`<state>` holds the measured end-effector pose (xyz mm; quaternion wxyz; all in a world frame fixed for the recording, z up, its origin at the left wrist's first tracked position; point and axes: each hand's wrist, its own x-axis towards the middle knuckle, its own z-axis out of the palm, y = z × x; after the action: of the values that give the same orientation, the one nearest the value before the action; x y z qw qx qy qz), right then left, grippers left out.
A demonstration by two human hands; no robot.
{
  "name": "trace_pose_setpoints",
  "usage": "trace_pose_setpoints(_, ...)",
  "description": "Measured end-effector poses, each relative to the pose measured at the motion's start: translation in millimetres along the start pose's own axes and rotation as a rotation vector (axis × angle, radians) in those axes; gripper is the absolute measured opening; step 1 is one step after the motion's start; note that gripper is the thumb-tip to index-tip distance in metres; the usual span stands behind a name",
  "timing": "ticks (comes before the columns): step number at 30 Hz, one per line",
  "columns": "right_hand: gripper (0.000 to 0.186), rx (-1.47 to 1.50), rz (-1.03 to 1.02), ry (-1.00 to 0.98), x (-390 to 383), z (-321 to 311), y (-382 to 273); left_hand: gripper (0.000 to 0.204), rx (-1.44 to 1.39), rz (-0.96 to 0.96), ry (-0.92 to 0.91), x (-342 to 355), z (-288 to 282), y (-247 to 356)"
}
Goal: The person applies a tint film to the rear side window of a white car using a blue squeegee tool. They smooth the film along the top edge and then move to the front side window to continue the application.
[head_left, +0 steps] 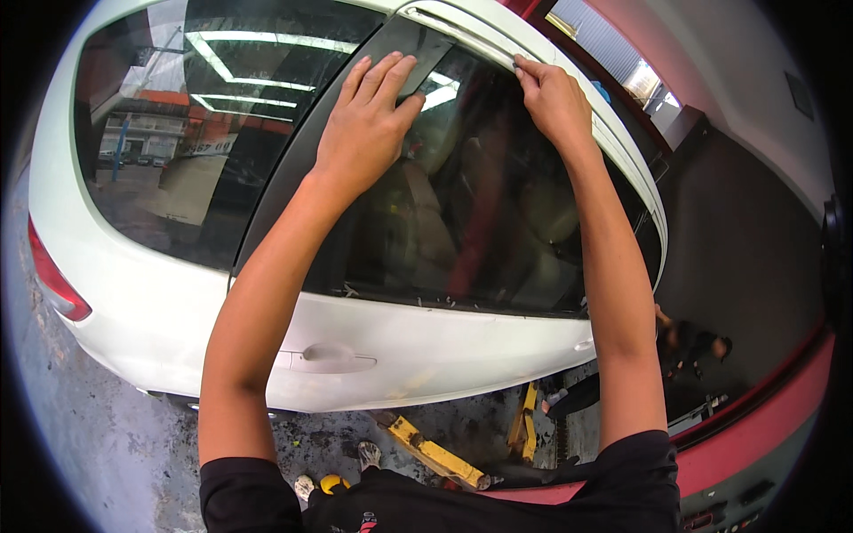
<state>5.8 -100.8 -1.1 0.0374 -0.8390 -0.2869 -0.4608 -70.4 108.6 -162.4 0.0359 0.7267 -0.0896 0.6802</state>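
Note:
A white car (346, 342) fills the view, its side window (480, 213) dark and reflective. My left hand (369, 124) is open, its fingers spread flat on the upper part of the black door pillar (284, 191). A dark grey, smooth strip (425, 55) shows just beyond those fingers, at the window's upper corner. My right hand (555, 102) is at the top edge of the window, by the white door frame (484, 43). Its thumb and forefinger are pinched together there. Whatever lies between them is too small to make out.
The door handle (333, 360) sits below the window, and a red tail light (55, 271) is at far left. Yellow lift arms (435, 453) reach under the car. Another person (689, 346) is low at the right, near a red beam (755, 435). Overhead lights reflect in the rear glass (191, 133).

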Motion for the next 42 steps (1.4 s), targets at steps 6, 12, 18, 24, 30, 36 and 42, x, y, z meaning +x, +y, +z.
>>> trace_pose_setpoints(6, 0.031, 0.024, 0.215, 0.173, -10, 27, -33, 0.026, 0.040, 0.023, -0.026, 1, -3, 1)
trace_pose_setpoints(12, 0.034, 0.095, 0.064, -0.001, 3, 6, -4, 0.027, 0.022, 0.008, -0.018, 1, -3, -2)
trace_pose_setpoints(18, 0.034, 0.033, 0.275, 0.147, -8, 28, -40, 0.027, 0.065, 0.003, -0.021, 0, -2, -1)
trace_pose_setpoints(24, 0.035, 0.022, 0.096, -0.004, 4, 7, -16, 0.025, 0.020, 0.003, -0.012, -3, 1, -4)
trace_pose_setpoints(30, 0.035, -0.025, 0.264, 0.144, -6, 28, -52, 0.024, 0.023, 0.011, 0.003, -3, 0, -3)
trace_pose_setpoints(36, 0.034, -0.105, 0.105, -0.009, 0, 8, -34, 0.023, 0.027, 0.013, 0.007, -5, -2, -4)
trace_pose_setpoints(42, 0.034, 0.071, 0.299, 0.212, -11, 33, -55, 0.023, 0.045, -0.009, 0.022, -1, 0, 1)
